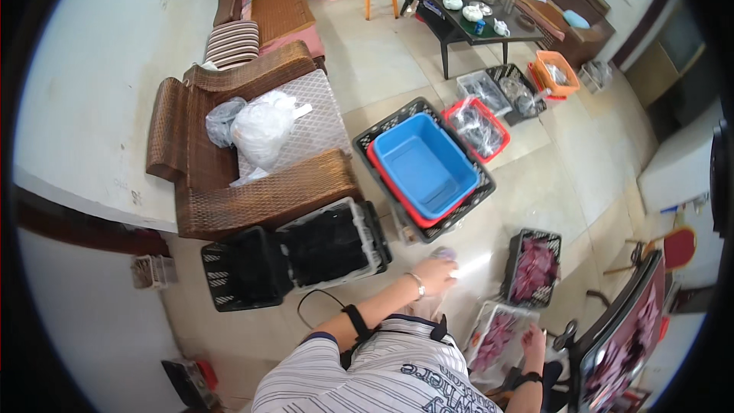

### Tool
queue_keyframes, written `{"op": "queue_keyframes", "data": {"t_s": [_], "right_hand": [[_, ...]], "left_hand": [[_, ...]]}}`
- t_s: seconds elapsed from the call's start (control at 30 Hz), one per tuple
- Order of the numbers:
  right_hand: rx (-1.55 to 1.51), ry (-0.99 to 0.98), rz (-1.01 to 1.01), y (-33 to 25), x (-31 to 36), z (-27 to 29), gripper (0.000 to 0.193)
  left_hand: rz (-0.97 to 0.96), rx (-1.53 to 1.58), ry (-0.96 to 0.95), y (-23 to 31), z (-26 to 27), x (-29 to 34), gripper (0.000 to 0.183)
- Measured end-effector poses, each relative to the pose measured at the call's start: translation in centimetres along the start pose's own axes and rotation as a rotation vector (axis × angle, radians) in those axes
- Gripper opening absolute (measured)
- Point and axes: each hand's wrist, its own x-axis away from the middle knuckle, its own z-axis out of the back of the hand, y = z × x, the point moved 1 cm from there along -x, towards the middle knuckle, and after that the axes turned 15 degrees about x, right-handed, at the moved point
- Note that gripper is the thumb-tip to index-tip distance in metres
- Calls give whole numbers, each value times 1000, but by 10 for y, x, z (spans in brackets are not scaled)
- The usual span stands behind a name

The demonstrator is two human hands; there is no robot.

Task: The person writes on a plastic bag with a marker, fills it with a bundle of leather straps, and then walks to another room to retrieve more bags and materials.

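Note:
My left hand (436,276), wearing a bracelet, is out in front of my body with curled fingers. Something small and whitish shows at its fingertips, too small to name. Just beyond it is a small purplish thing (443,254). My right hand (533,339) hangs over the right side of a whitish bin (480,330), fingers apart, with nothing visible in them. Inside that bin lies a heap of purple-pink pieces (495,343). More such pieces (535,269) fill a black crate (511,260) just beyond the bin.
A blue tub (424,162) rests in a red one within a black crate (367,141) ahead. Dark bins (245,268) stand left, below a wicker armchair (267,199) bearing white bags. At right, a black-framed panel (623,336) shows purple-pink pieces. Farther off is a dark table (489,30).

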Motion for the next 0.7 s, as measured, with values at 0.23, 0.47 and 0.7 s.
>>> {"op": "queue_keyframes", "data": {"t_s": [0.23,0.47,0.7], "right_hand": [[746,-219,502,-286,-132,-50,38],[583,-185,102,-410,-205,2,27],[319,-253,-95,-596,-332,33,11]], "left_hand": [[687,-323,-24,-27,46,-179,37],[337,-3,360,45,87,-320,41],[674,18,281,-11,90,-438,43]]}}
